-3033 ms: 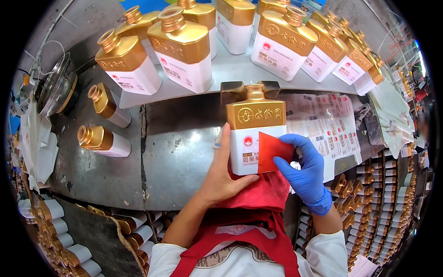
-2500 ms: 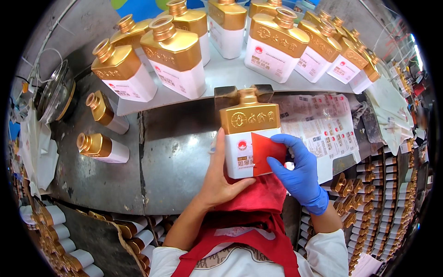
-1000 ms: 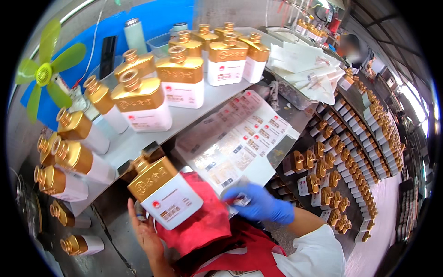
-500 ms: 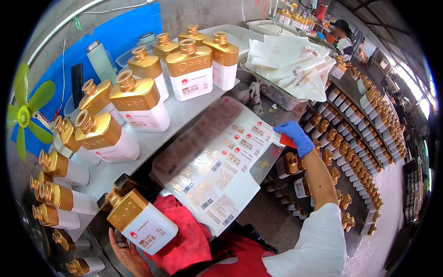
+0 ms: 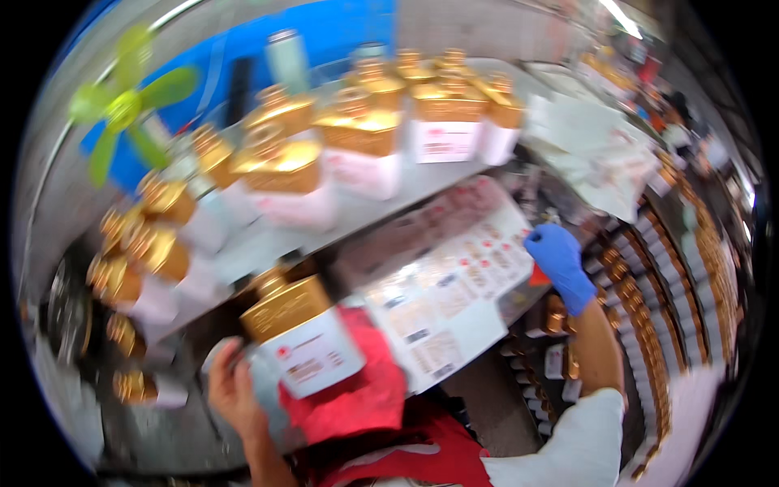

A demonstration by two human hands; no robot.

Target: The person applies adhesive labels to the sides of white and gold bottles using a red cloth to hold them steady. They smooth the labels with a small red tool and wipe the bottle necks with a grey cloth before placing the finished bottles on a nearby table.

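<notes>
The picture is smeared by motion. A bottle with a gold shoulder and white body (image 5: 312, 349) leans on a red cloth (image 5: 349, 406) in front of me, a label on its face. My left hand (image 5: 235, 390) is just left of it, fingers raised and apart, apparently not gripping it. My right hand (image 5: 560, 264), in a blue glove, is closed on a red flat tool (image 5: 538, 275), mostly hidden by the fingers. That hand is at the right edge of a sheet of labels (image 5: 442, 308), which lies sloping beyond the cloth; some spots on it are bare.
Several gold-and-white bottles (image 5: 361, 146) stand along a grey ledge (image 5: 365, 215). A green fan (image 5: 123, 110) is at far left, beside a blue panel (image 5: 341, 32). Used backing sheets (image 5: 592, 146) pile up at back right. Rows of bottles (image 5: 649, 284) fill the right side.
The view has swung left, so the scene sits further right. My left hand has lifted slightly beside the bottle. The right hand still holds the red tool by the label sheet.
</notes>
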